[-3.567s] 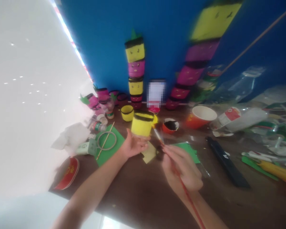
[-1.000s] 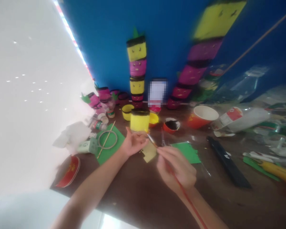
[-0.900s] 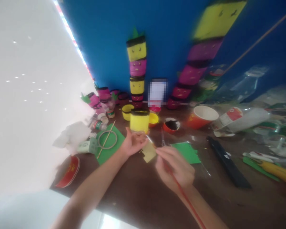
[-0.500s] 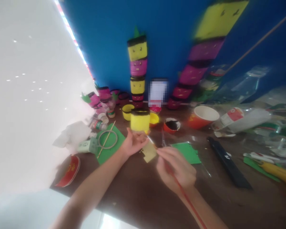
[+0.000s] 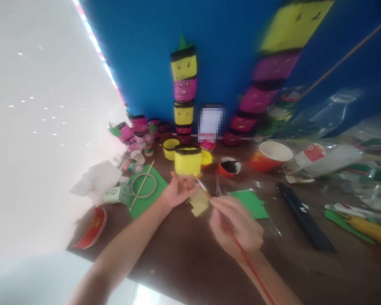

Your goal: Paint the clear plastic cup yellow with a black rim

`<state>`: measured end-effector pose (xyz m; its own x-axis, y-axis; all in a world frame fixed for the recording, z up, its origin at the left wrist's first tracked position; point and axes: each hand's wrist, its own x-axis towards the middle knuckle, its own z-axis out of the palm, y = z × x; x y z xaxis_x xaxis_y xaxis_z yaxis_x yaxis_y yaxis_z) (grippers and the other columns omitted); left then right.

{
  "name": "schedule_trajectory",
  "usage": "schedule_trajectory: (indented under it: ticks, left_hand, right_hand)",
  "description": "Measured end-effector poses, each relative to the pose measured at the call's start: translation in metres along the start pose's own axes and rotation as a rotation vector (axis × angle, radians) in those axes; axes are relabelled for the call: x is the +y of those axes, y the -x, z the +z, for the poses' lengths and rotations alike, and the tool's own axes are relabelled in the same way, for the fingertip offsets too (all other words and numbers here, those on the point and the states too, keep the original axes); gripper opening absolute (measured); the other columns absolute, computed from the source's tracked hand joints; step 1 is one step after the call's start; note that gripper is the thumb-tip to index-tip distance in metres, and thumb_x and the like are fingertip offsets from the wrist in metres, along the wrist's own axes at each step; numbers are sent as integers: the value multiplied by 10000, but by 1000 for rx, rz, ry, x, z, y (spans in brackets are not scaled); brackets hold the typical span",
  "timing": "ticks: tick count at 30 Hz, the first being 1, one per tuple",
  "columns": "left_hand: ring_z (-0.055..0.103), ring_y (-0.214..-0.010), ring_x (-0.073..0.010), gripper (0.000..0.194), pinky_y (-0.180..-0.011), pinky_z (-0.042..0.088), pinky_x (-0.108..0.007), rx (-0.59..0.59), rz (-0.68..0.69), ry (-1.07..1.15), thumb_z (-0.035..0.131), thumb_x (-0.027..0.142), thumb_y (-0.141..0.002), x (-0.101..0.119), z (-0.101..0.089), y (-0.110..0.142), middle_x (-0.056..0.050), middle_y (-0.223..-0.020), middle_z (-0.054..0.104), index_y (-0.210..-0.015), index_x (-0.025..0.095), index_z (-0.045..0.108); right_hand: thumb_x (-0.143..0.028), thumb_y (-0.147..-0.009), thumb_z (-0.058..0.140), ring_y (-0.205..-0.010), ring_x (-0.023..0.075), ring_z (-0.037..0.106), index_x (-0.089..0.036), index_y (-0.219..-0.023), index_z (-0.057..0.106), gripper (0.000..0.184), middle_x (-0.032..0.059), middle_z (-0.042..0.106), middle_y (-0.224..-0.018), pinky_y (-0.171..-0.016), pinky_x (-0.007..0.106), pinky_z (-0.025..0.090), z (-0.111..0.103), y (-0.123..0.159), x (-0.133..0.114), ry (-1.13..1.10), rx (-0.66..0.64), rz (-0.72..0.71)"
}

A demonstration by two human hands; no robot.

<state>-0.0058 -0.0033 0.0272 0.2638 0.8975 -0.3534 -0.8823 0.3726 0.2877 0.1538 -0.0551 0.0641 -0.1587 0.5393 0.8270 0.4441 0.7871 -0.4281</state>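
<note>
A yellow-painted cup (image 5: 188,162) with a black rim rests upright on the fingers of my left hand (image 5: 181,189). That hand is turned palm up, its fingers curled under the cup's bottom. My right hand (image 5: 236,222) grips a paintbrush (image 5: 239,245) with a long red handle. The yellow-tipped bristles are at the cup's lower edge; whether they press on it, I cannot tell. Below my left hand lies a tan paper piece (image 5: 199,202). Just behind the cup stands a yellow paint container (image 5: 206,158).
A red cup with black paint (image 5: 229,167) and a large orange cup (image 5: 269,156) stand to the right. Green sheets (image 5: 248,203), a long black object (image 5: 305,218) and a tape ring (image 5: 144,185) lie about. Stacked painted cups (image 5: 184,91) stand against the blue wall.
The yellow cup has shifted very slightly right. The brush tip now shows more clearly at its lower edge, and my right hand has moved a touch to the right.
</note>
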Motion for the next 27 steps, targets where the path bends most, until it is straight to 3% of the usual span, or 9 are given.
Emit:
schedule_trajectory:
  ticks: [14, 19, 24, 27]
  left_hand:
    - [468, -522, -103, 599, -700, 502, -271, -10, -17, 30, 417, 537, -816, 0, -3, -2, 0, -550, 477, -1021, 8, 608]
    - [470, -541, -99, 587, -724, 492, -272, 34, -15, 36, 451, 533, -800, 0, -3, -3, -20, -612, 515, -1078, 38, 600]
    - [448, -521, -99, 608, -741, 497, -282, 6, -52, 59, 437, 530, -810, 0, -7, -4, 19, -546, 449, -1140, 37, 566]
    - [449, -514, -87, 579, -737, 504, -280, 1, -19, 60, 423, 518, -823, -1, -6, -3, -4, -593, 505, -1112, 40, 576]
  right_hand:
    - [-10, -711, 570, -767, 165, 641, -171, -937, 609, 280, 73, 654, -825, -685, 302, 552, 2, 2, 2, -8, -18, 23]
    - [-11, -701, 577, -747, 164, 646, -184, -901, 620, 268, 53, 655, -789, -690, 300, 553, 0, 1, 0, 2, -10, 14]
    - [0, -700, 582, -777, 158, 646, -171, -930, 619, 289, 63, 656, -829, -694, 281, 554, 3, 2, 0, -6, -17, 41]
    - [-6, -705, 578, -761, 163, 648, -171, -915, 623, 271, 65, 658, -808, -702, 302, 554, 2, 2, 0, -18, -26, 25]
